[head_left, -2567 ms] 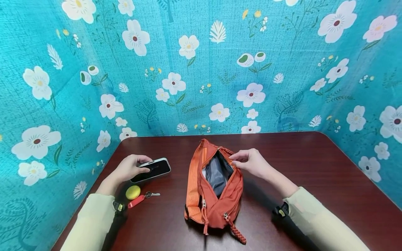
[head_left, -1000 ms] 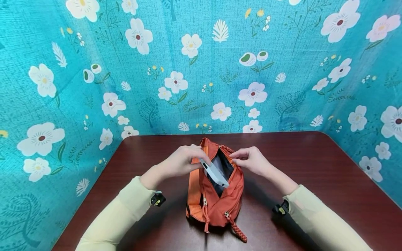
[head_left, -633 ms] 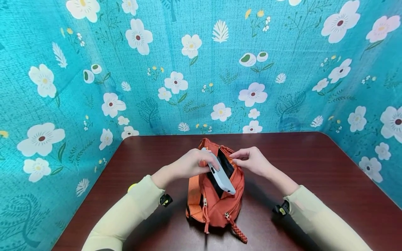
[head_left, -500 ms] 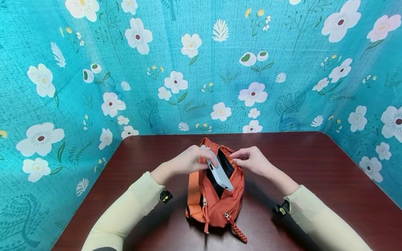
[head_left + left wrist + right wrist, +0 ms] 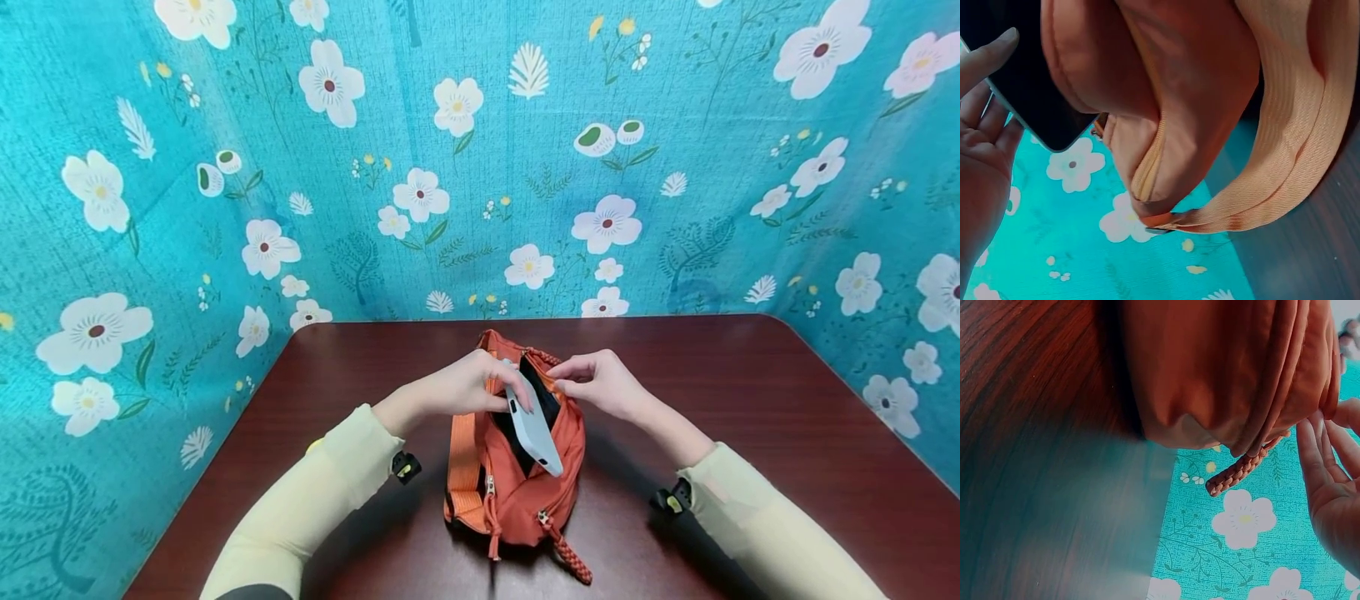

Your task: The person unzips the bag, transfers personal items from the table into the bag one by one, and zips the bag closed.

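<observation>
An orange-red waist bag (image 5: 536, 508) with an orange webbing strap (image 5: 465, 454) lies on the table, its zipped top spread apart. Over that opening my left hand (image 5: 468, 385) grips a smartphone (image 5: 538, 429) in a pale case, tilted with its lower end toward me. In the left wrist view the thumb lies on the phone's dark screen (image 5: 1035, 81), fingers behind it. My right hand (image 5: 603, 385) pinches the right edge of the bag's opening; the right wrist view shows the fingertips (image 5: 1315, 422) at the fabric rim.
A dark red-brown wooden table (image 5: 675, 358) carries everything, with a teal flowered cloth (image 5: 465, 208) hanging behind and at the sides. Part of a yellow round object (image 5: 313, 445) shows behind my left sleeve (image 5: 322, 483). A braided zipper pull (image 5: 572, 560) hangs off the bag's front.
My left hand picked up the phone from the left of the table and carried it right, over the bag's opening. Lately it shifted slightly further right. The right hand stayed at the bag's edge.
</observation>
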Motion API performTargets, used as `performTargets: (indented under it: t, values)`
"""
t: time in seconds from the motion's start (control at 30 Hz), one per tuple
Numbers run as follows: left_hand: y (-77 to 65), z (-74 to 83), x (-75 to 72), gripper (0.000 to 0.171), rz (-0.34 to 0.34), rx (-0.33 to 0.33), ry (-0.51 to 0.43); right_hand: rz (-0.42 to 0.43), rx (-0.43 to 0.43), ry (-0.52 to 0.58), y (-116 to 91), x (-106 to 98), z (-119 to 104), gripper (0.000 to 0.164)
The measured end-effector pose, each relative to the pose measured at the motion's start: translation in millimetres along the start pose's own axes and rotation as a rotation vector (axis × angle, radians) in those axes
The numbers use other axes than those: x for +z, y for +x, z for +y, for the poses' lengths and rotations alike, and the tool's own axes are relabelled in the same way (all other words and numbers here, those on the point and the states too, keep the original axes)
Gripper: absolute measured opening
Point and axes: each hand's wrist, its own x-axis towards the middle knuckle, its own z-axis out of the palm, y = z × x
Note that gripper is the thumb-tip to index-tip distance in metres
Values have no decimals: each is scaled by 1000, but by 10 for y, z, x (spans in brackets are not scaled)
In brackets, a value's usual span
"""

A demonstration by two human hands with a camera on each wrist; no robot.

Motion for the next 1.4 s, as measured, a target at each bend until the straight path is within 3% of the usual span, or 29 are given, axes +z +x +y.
performTargets:
  t: [0.2,0.37,0.6,0.9,1.1,1.23,1.4]
  values:
    - [72,-125,-40,24,-21,-96,49,-4,0,8,-4,-3,-11,20]
    - [121,-141,-95,22,-51,-147,58,-5,6,8,-2,-2,-11,19]
    - [197,-144,-16,22,-60,-122,91,1,11,36,1,14,-31,19]
    - [222,-138,14,27,-61,-55,222,38,81,44,-3,-31,-42,21]
    - [244,-161,131,23,-157,-102,260,44,94,139,-3,-56,-107,24]
    - [241,-252,252,23,-155,-158,212,24,92,145,-16,-42,-125,25]
    - [256,-351,363,25,-154,-165,171,30,98,129,-30,-34,-87,24]
